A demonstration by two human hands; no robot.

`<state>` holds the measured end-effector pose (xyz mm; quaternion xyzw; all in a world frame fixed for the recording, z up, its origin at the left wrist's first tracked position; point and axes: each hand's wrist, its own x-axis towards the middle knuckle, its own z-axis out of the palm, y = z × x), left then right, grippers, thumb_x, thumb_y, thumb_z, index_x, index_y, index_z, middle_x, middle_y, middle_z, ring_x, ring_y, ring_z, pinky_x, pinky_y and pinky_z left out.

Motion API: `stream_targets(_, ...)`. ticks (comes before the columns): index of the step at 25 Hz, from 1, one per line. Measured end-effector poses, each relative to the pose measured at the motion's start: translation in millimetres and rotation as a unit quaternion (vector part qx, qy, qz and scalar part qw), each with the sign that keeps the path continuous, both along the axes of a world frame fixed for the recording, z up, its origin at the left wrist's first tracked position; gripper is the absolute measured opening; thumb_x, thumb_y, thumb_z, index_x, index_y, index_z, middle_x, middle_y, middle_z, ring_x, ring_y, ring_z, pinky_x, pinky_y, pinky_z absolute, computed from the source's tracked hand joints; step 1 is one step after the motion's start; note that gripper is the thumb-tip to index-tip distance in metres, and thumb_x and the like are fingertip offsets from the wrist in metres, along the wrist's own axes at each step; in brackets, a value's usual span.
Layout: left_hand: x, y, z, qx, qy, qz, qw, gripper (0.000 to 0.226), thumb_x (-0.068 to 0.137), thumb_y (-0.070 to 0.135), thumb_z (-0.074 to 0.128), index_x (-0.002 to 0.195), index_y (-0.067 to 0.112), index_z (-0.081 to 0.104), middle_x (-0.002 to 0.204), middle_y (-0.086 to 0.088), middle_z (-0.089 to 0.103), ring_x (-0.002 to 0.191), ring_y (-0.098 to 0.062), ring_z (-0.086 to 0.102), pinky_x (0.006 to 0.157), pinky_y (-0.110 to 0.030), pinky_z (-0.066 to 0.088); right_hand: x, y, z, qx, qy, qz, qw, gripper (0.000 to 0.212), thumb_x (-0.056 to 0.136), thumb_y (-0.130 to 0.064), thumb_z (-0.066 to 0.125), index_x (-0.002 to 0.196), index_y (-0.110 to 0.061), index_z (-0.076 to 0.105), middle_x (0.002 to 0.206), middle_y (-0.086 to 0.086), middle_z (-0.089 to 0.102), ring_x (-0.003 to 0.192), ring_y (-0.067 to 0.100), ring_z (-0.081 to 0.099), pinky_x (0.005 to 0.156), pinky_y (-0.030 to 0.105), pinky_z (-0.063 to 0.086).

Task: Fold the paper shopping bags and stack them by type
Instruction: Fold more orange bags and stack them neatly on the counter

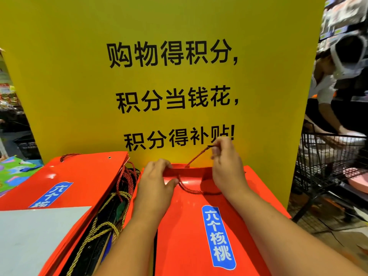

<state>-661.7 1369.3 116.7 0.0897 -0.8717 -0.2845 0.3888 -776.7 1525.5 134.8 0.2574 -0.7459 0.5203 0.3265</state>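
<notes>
Pinching the top rim of the flat glossy red paper shopping bag (185, 232) with the left hand (157, 178), holding its dark twisted cord handle (196, 156) just beyond in the right hand (227, 164) (roughly midway, judging by the stack of matching red bags (75, 176) left of the grip).

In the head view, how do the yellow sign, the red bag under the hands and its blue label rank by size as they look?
Largest to smallest:
1. yellow sign
2. red paper bag, nearer the camera and cut off by the bottom edge
3. blue label
</notes>
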Motion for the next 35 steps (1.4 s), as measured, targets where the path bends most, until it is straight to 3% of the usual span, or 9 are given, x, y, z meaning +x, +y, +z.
stream_targets(5, -3, -1, -2, 0.056, -0.072, 0.018, 0.996, 0.044, 0.079, 0.022, 0.081, 0.102, 0.037, 0.047, 0.109, 0.003, 0.05, 0.096, -0.012, 0.046, 0.077, -0.025, 0.031, -1, 20, 1, -0.185, -0.079, -0.07, 0.977, 0.006, 0.102, -0.008, 0.047, 0.106, -0.012, 0.05, 0.087, 0.004, 0.058, 0.071, 0.016, 0.052, 0.058, 0.025, 0.031)
stream_targets(9, -1, 0, -1, 0.08, -0.101, 0.024, 0.991, 0.04, 0.084, 0.024, 0.078, 0.112, 0.031, 0.051, 0.093, 0.005, 0.063, 0.073, -0.014, 0.056, 0.059, -0.028, 0.039, -5, 11, -6, -0.252, -0.19, -0.01, 0.949, 0.013, 0.103, -0.01, 0.046, 0.112, -0.019, 0.045, 0.079, 0.005, 0.065, 0.06, 0.018, 0.061, 0.056, 0.031, 0.048)
stream_targets(11, -1, 0, -3, 0.085, -0.108, 0.029, 0.99, 0.035, 0.088, 0.025, 0.072, 0.116, 0.031, 0.052, 0.096, 0.001, 0.066, 0.072, -0.015, 0.057, 0.058, -0.028, 0.038, -1, 2, -16, -0.158, -0.205, 0.062, 0.964, 0.03, 0.101, -0.009, 0.047, 0.127, -0.02, 0.039, 0.083, 0.005, 0.07, 0.066, 0.023, 0.067, 0.061, 0.039, 0.055)
stream_targets(15, -2, -2, -2, 0.089, -0.082, 0.048, 0.991, 0.023, 0.096, 0.025, 0.06, 0.119, 0.024, 0.056, 0.083, 0.0, 0.06, 0.069, -0.013, 0.053, 0.064, -0.031, 0.033, 18, -12, -27, 0.237, -0.052, 0.074, 0.967, 0.024, 0.093, -0.021, 0.059, 0.117, -0.019, 0.057, 0.107, 0.001, 0.066, 0.101, 0.021, 0.057, 0.087, 0.036, 0.046)
stream_targets(22, 0, -3, 2, 0.18, -0.076, 0.037, 0.98, 0.014, 0.094, 0.018, 0.064, 0.099, 0.031, 0.06, 0.07, -0.005, 0.06, 0.069, -0.023, 0.058, 0.063, -0.033, 0.041, 43, -19, -24, 0.43, 0.001, 0.081, 0.899, 0.029, 0.091, -0.049, 0.056, 0.105, -0.024, 0.054, 0.104, 0.0, 0.065, 0.099, 0.025, 0.059, 0.084, 0.039, 0.044)
stream_targets(24, -1, -7, 1, 0.224, -0.068, 0.037, 0.972, 0.017, 0.093, 0.017, 0.065, 0.091, 0.033, 0.06, 0.075, -0.011, 0.065, 0.073, -0.029, 0.062, 0.064, -0.034, 0.045, 48, -15, -18, 0.342, -0.108, 0.235, 0.903, 0.025, 0.088, -0.046, 0.067, 0.095, -0.024, 0.058, 0.085, -0.005, 0.063, 0.078, 0.016, 0.058, 0.073, 0.034, 0.045)
stream_targets(27, -3, -10, -1, 0.256, -0.056, 0.044, 0.964, 0.015, 0.091, 0.02, 0.066, 0.092, 0.035, 0.061, 0.084, -0.009, 0.069, 0.079, -0.029, 0.066, 0.072, -0.04, 0.052, 48, -2, 3, 0.003, -0.248, 0.419, 0.874, 0.018, 0.078, -0.027, 0.071, 0.073, -0.022, 0.054, 0.066, -0.005, 0.051, 0.06, 0.007, 0.046, 0.058, 0.023, 0.041)
stream_targets(30, -3, -7, 0, 0.26, -0.044, 0.041, 0.964, 0.013, 0.094, 0.023, 0.064, 0.1, 0.034, 0.061, 0.081, -0.001, 0.068, 0.081, -0.026, 0.067, 0.076, -0.042, 0.053, 45, 14, 22, -0.276, -0.31, 0.478, 0.774, 0.025, 0.069, -0.024, 0.066, 0.066, -0.021, 0.041, 0.061, -0.002, 0.038, 0.055, 0.012, 0.038, 0.052, 0.022, 0.042)
stream_targets(35, -1, -5, 10, 0.282, -0.003, 0.0, 0.959, 0.019, 0.095, 0.018, 0.065, 0.1, 0.036, 0.062, 0.086, -0.004, 0.07, 0.08, -0.03, 0.069, 0.072, -0.046, 0.055, 32, 16, 19, -0.451, -0.358, 0.453, 0.681, 0.037, 0.07, -0.016, 0.06, 0.044, -0.023, 0.035, 0.043, -0.005, 0.024, 0.043, 0.013, 0.018, 0.054, 0.03, 0.018)
